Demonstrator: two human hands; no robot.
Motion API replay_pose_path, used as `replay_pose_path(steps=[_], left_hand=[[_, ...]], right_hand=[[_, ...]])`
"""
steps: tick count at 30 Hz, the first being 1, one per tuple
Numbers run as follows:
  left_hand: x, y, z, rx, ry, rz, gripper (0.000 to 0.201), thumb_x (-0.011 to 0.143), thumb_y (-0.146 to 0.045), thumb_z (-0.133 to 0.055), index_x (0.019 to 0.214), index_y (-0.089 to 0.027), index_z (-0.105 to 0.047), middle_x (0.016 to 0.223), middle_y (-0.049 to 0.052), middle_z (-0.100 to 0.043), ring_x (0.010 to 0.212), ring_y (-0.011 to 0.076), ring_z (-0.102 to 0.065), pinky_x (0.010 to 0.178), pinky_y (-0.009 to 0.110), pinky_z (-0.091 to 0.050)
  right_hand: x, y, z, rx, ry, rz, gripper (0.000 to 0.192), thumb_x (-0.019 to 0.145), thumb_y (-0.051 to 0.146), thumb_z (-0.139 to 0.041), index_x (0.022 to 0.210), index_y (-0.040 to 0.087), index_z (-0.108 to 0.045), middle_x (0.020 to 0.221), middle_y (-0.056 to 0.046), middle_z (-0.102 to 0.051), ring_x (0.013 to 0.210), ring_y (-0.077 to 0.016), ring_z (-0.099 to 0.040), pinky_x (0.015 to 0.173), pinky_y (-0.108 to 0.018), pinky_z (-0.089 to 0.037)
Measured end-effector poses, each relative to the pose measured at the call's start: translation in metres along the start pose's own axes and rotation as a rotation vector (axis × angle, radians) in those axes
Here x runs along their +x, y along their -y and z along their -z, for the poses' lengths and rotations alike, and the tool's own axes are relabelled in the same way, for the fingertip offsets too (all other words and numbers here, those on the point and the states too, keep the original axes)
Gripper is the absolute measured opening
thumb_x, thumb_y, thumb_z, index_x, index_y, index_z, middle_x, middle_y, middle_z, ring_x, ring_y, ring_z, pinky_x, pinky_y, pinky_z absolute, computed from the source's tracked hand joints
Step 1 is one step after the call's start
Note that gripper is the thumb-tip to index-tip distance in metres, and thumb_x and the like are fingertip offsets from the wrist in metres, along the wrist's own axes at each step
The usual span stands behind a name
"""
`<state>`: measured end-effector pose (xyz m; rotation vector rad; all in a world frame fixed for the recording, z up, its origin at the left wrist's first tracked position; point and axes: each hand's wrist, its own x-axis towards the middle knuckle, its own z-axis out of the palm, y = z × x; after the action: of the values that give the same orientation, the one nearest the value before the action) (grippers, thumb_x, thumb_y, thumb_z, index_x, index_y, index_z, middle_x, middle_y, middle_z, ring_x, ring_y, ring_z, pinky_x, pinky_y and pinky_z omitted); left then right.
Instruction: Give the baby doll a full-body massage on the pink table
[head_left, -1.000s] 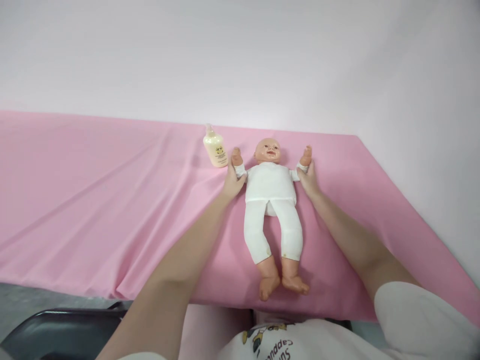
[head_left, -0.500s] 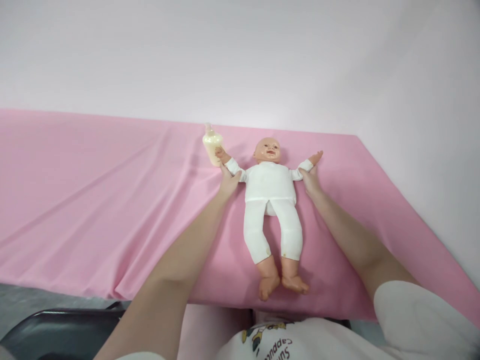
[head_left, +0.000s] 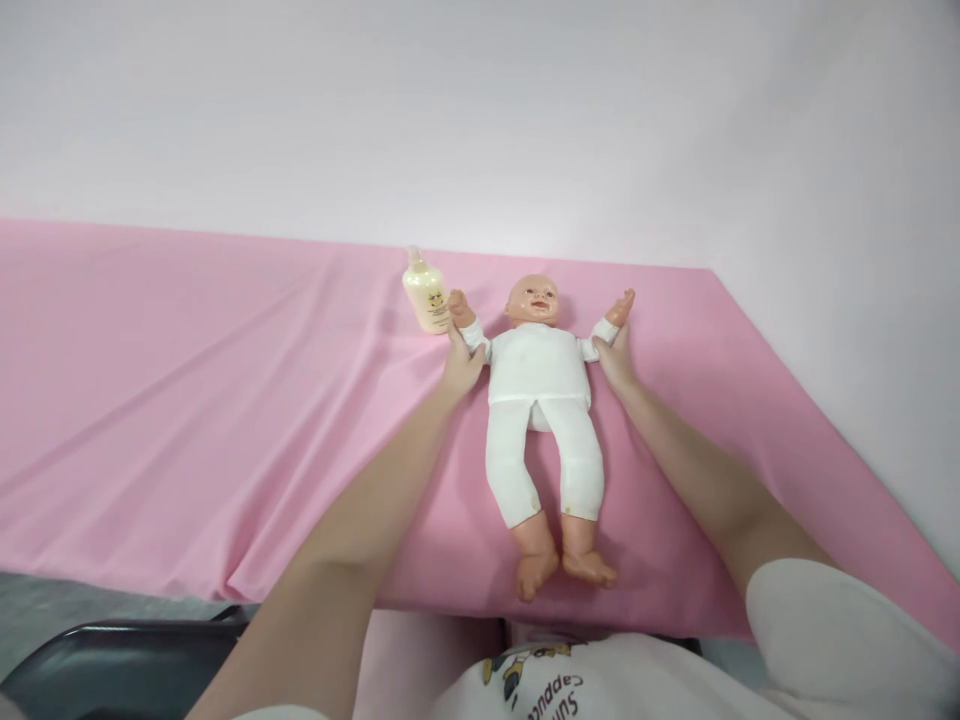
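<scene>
A baby doll [head_left: 540,368] with a white cloth body lies on its back on the pink-covered table, head toward the far edge and bare feet toward me. My left hand [head_left: 463,362] is closed around the doll's arm on the left, thumb on top. Around the arm on the right, my right hand [head_left: 615,358] grips in the same way. Both doll arms are bent upward beside the head. Just behind my left hand stands a pump bottle [head_left: 426,295] of pale yellow liquid, partly covered by the doll's hand.
Pink cloth [head_left: 187,400] with wrinkles covers the table and stretches far to the left. A pale wall [head_left: 450,120] rises behind it. At the lower left is a black chair [head_left: 120,665], close to the table's front edge.
Both my hands have moved the doll's arms slightly inward and upward, toward its head. More of the bottle's label shows. The doll's body and legs have stayed nearly in place.
</scene>
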<state>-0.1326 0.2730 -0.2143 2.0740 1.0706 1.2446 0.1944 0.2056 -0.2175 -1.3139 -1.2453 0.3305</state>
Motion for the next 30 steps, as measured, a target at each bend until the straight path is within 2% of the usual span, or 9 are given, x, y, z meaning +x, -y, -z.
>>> replay_pose_path(steps=[2, 4, 7, 9, 12, 19, 24, 27, 30], left_hand=[[0.0, -0.011, 0.0, 0.018, -0.05, 0.012, 0.082, 0.099, -0.033, -0.052, 0.164, -0.017, -0.005, 0.161, 0.019, -0.04, 0.152, 0.027, -0.038, 0.128, 0.047, -0.029], [0.0, -0.02, 0.001, 0.06, -0.046, -0.018, 0.077, 0.098, -0.03, -0.052, 0.163, -0.017, -0.014, 0.159, 0.019, -0.043, 0.149, 0.0288, -0.041, 0.127, 0.05, -0.031], [0.0, -0.029, 0.001, 0.181, 0.039, -0.082, 0.065, 0.096, -0.023, -0.049, 0.158, -0.016, -0.033, 0.152, 0.018, -0.05, 0.144, 0.0314, -0.044, 0.124, 0.053, -0.032], [-0.001, -0.033, 0.0, 0.255, 0.118, -0.112, 0.059, 0.093, -0.016, -0.046, 0.152, -0.017, -0.047, 0.146, 0.016, -0.054, 0.139, 0.0314, -0.046, 0.123, 0.053, -0.033], [-0.002, -0.038, -0.002, 0.292, 0.171, -0.137, 0.06, 0.09, -0.011, -0.041, 0.147, -0.022, -0.057, 0.141, 0.013, -0.057, 0.135, 0.0293, -0.048, 0.122, 0.052, -0.034], [-0.001, -0.039, -0.002, 0.261, 0.151, -0.145, 0.059, 0.089, -0.012, -0.044, 0.145, -0.024, -0.059, 0.137, 0.011, -0.061, 0.131, 0.0277, -0.052, 0.121, 0.052, -0.036], [-0.002, -0.043, 0.0, 0.259, 0.151, -0.191, 0.067, 0.082, -0.009, -0.044, 0.147, -0.019, -0.055, 0.147, 0.012, -0.057, 0.139, 0.0287, -0.049, 0.124, 0.052, -0.034], [-0.004, -0.053, -0.001, 0.258, 0.18, -0.204, 0.068, 0.084, -0.017, -0.048, 0.152, -0.016, -0.048, 0.153, 0.014, -0.053, 0.143, 0.032, -0.045, 0.125, 0.055, -0.032], [-0.002, -0.073, -0.008, 0.298, 0.196, -0.174, 0.069, 0.092, -0.033, -0.054, 0.156, -0.014, -0.04, 0.158, 0.018, -0.047, 0.148, 0.0354, -0.041, 0.124, 0.056, -0.031]], right_hand=[[-0.003, 0.005, -0.002, -0.009, 0.024, 0.029, 0.069, 0.095, 0.046, -0.054, 0.154, 0.024, -0.025, 0.15, -0.017, -0.048, 0.14, -0.0315, -0.049, 0.114, -0.059, -0.045], [-0.005, 0.011, -0.004, -0.013, 0.061, 0.073, 0.063, 0.097, 0.038, -0.052, 0.154, 0.024, -0.029, 0.146, -0.015, -0.054, 0.135, -0.029, -0.054, 0.114, -0.056, -0.046], [-0.008, 0.022, -0.007, -0.049, 0.164, 0.155, 0.057, 0.09, 0.02, -0.049, 0.147, 0.025, -0.048, 0.141, -0.009, -0.061, 0.133, -0.027, -0.055, 0.119, -0.053, -0.043], [-0.009, 0.03, -0.007, -0.092, 0.259, 0.202, 0.06, 0.082, 0.009, -0.046, 0.137, 0.025, -0.062, 0.135, -0.007, -0.066, 0.131, -0.0257, -0.057, 0.121, -0.05, -0.041], [-0.011, 0.039, -0.007, -0.127, 0.318, 0.228, 0.069, 0.073, 0.002, -0.042, 0.131, 0.027, -0.07, 0.125, -0.005, -0.07, 0.125, -0.0231, -0.06, 0.12, -0.045, -0.044], [-0.012, 0.04, -0.007, -0.148, 0.306, 0.23, 0.074, 0.071, -0.001, -0.04, 0.132, 0.029, -0.069, 0.124, -0.004, -0.07, 0.125, -0.0217, -0.061, 0.117, -0.043, -0.046], [-0.01, 0.035, -0.007, -0.144, 0.332, 0.254, 0.071, 0.074, -0.002, -0.04, 0.131, 0.028, -0.07, 0.128, -0.005, -0.067, 0.124, -0.0216, -0.061, 0.118, -0.043, -0.045], [-0.009, 0.033, -0.008, -0.163, 0.336, 0.249, 0.073, 0.071, -0.003, -0.04, 0.129, 0.029, -0.072, 0.127, -0.005, -0.067, 0.124, -0.0208, -0.06, 0.118, -0.042, -0.044], [-0.009, 0.034, -0.01, -0.169, 0.333, 0.262, 0.071, 0.07, -0.003, -0.041, 0.125, 0.028, -0.074, 0.125, -0.005, -0.068, 0.122, -0.022, -0.061, 0.116, -0.044, -0.045]])
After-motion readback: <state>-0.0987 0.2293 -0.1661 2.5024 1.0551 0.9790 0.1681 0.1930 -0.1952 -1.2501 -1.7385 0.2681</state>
